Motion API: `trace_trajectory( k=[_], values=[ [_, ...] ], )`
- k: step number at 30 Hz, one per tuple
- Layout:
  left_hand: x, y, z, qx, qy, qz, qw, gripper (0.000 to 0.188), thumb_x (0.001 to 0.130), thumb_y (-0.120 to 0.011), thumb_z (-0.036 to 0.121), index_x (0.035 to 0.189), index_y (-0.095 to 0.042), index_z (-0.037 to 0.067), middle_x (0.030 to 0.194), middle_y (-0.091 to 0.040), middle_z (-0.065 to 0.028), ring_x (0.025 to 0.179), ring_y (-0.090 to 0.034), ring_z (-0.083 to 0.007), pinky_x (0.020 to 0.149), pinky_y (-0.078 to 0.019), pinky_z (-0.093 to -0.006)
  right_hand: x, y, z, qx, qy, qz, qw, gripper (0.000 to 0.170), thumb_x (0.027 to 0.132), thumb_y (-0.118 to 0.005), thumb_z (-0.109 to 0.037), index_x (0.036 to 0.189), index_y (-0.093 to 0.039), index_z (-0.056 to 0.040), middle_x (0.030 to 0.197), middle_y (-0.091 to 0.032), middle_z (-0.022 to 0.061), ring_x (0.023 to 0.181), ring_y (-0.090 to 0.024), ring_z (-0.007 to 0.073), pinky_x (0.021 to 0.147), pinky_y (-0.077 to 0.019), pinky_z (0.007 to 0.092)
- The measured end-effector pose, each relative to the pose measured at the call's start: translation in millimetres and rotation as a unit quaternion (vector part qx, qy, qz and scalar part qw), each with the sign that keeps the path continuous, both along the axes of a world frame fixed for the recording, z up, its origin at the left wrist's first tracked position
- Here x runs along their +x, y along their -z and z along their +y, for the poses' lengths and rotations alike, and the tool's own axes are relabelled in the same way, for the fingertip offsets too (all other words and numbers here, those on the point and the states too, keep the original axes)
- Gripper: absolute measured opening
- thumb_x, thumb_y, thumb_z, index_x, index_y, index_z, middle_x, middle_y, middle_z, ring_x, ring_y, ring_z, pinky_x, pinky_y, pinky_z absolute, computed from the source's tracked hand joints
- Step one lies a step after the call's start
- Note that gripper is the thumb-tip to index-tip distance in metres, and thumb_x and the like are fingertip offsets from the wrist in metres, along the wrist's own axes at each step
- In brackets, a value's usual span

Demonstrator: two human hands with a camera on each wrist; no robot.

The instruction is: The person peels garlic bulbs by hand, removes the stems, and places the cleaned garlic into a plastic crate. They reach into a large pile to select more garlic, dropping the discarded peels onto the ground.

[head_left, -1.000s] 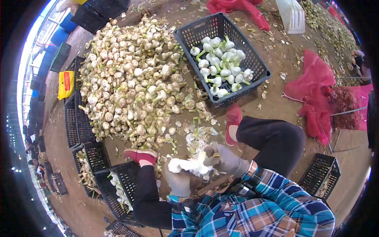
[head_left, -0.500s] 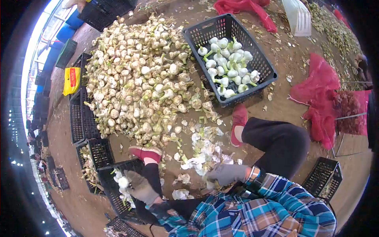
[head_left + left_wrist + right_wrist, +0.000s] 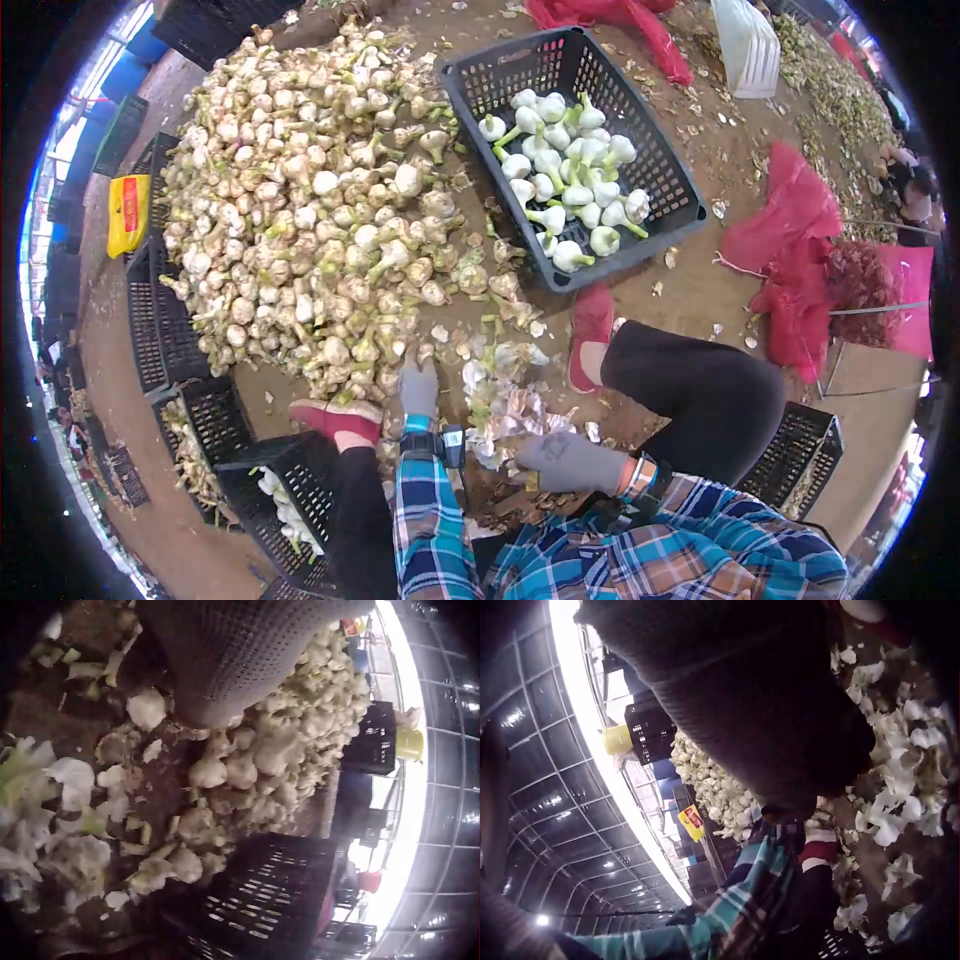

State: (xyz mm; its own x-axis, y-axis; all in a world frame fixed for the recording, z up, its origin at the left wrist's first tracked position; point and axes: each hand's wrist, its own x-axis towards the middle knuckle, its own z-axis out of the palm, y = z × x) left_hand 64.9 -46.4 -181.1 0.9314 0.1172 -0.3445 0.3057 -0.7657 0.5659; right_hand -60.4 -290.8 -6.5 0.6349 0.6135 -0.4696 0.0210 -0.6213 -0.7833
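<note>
My gloved left hand [image 3: 418, 388] reaches forward to the near edge of a big heap of unpeeled garlic bulbs [image 3: 310, 220], its fingers extended and the fingertips right at a bulb. In the left wrist view the grey glove [image 3: 232, 660] hangs over the heap's edge and hides the fingertips. My gloved right hand [image 3: 575, 462] is bent over the loose garlic skins [image 3: 505, 400] between the feet. A small brownish-yellow patch shows by its thumb; I cannot tell whether it holds something. The right wrist view shows mostly the dark back of that glove [image 3: 735, 697].
A black crate [image 3: 640, 240] with cleaned white garlic bulbs [image 3: 570, 170] stands ahead. Another crate [image 3: 310, 475] with white bulbs is beside the left leg. Red net bags [image 3: 790, 250] lie at right. More crates [image 3: 150, 320] and a yellow bag [image 3: 128, 215] line the left side.
Both hands were at a white garlic bulb. The left hand then took white garlic to the left crate and is now at the heap without it. The right hand has stayed near the skins.
</note>
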Motion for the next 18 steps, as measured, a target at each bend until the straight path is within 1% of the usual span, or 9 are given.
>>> trace_trajectory(
  k=[4, 8, 9, 10, 12, 14, 15, 16, 18],
  values=[
    [14, 15, -9, 0.066, 0.031, 0.052, 0.996, 0.043, 0.085, -0.060, 0.028, 0.120, -0.058, 0.004, 0.102, -0.064, -0.0261, 0.096, -0.061, -0.0412, 0.082, -0.0482, -0.0456, -3, 13, 2, 0.046, 0.012, -0.024, 0.999, 0.028, 0.077, -0.061, -0.016, 0.104, -0.058, -0.0074, 0.085, -0.060, 0.0165, 0.081, -0.062, 0.0359, 0.071, -0.0482, 0.0466],
    [7, 5, -4, -0.035, 0.004, -0.051, 0.998, 0.033, 0.086, -0.060, 0.026, 0.111, -0.060, 0.003, 0.092, -0.067, -0.0201, 0.090, -0.064, -0.0360, 0.081, -0.0501, -0.0452, 3, 5, 5, 0.060, 0.028, 0.020, 0.998, 0.025, 0.087, -0.060, -0.025, 0.103, -0.060, -0.0054, 0.091, -0.060, 0.0145, 0.090, -0.061, 0.0339, 0.077, -0.0476, 0.0453],
    [1, -21, -11, -0.254, -0.136, 0.033, 0.957, 0.030, 0.089, -0.058, 0.024, 0.110, -0.059, 0.003, 0.093, -0.067, -0.0169, 0.092, -0.064, -0.0337, 0.082, -0.0512, -0.0451, 5, 4, 7, 0.064, 0.028, 0.015, 0.997, 0.025, 0.087, -0.060, -0.025, 0.103, -0.060, -0.0054, 0.091, -0.060, 0.0145, 0.090, -0.061, 0.0339, 0.077, -0.0476, 0.0453],
    [-6, -45, -17, -0.456, -0.263, 0.114, 0.843, 0.026, 0.091, -0.056, 0.021, 0.109, -0.059, 0.003, 0.095, -0.067, -0.0137, 0.093, -0.064, -0.0315, 0.083, -0.0523, -0.0450, 7, 2, 8, 0.052, 0.041, 0.023, 0.998, 0.028, 0.089, -0.059, -0.028, 0.105, -0.060, -0.0055, 0.094, -0.061, 0.0146, 0.093, -0.060, 0.0333, 0.080, -0.0479, 0.0438],
    [-32, -75, -14, -0.650, -0.317, 0.171, 0.669, 0.023, 0.094, -0.051, 0.016, 0.113, -0.054, 0.003, 0.102, -0.064, -0.0098, 0.097, -0.063, -0.0255, 0.085, -0.0542, -0.0415, 10, -3, 9, 0.045, 0.055, 0.027, 0.997, 0.031, 0.092, -0.058, -0.031, 0.108, -0.061, -0.0055, 0.097, -0.062, 0.0146, 0.096, -0.060, 0.0328, 0.082, -0.0481, 0.0424],
    [-55, -119, -21, -0.663, -0.240, 0.135, 0.696, 0.026, 0.095, -0.051, 0.013, 0.118, -0.050, 0.002, 0.108, -0.060, -0.0118, 0.101, -0.062, -0.0234, 0.087, -0.0534, -0.0373, 9, -10, 8, 0.117, 0.202, -0.003, 0.972, 0.034, 0.092, -0.059, -0.032, 0.114, -0.061, -0.0069, 0.105, -0.063, 0.0162, 0.099, -0.061, 0.0330, 0.084, -0.0488, 0.0394],
    [-65, -134, -22, -0.463, -0.076, 0.029, 0.882, 0.027, 0.095, -0.051, 0.012, 0.120, -0.048, 0.001, 0.110, -0.060, -0.0117, 0.101, -0.062, -0.0220, 0.087, -0.0531, -0.0362, 6, -10, 10, 0.054, 0.227, 0.023, 0.972, 0.037, 0.093, -0.058, -0.031, 0.120, -0.060, -0.0050, 0.111, -0.063, 0.0159, 0.102, -0.062, 0.0281, 0.087, -0.0482, 0.0360],
    [-71, -155, -30, -0.430, -0.034, 0.003, 0.902, 0.030, 0.095, -0.052, 0.011, 0.123, -0.047, 0.001, 0.112, -0.059, -0.0119, 0.102, -0.061, -0.0213, 0.088, -0.0524, -0.0348, 9, -19, 10, 0.058, 0.228, 0.017, 0.972, 0.037, 0.093, -0.058, -0.031, 0.120, -0.060, -0.0050, 0.111, -0.063, 0.0159, 0.102, -0.062, 0.0281, 0.087, -0.0482, 0.0360],
    [-83, -197, -47, -0.356, 0.042, -0.055, 0.932, 0.036, 0.094, -0.053, 0.008, 0.128, -0.044, -0.001, 0.115, -0.059, -0.0124, 0.103, -0.060, -0.0197, 0.090, -0.0511, -0.0321, 20, -40, 6, 0.163, 0.373, 0.141, 0.902, 0.035, 0.095, -0.057, -0.027, 0.120, -0.058, -0.0015, 0.106, -0.064, 0.0117, 0.095, -0.062, 0.0199, 0.081, -0.0493, 0.0329]
  ],
)
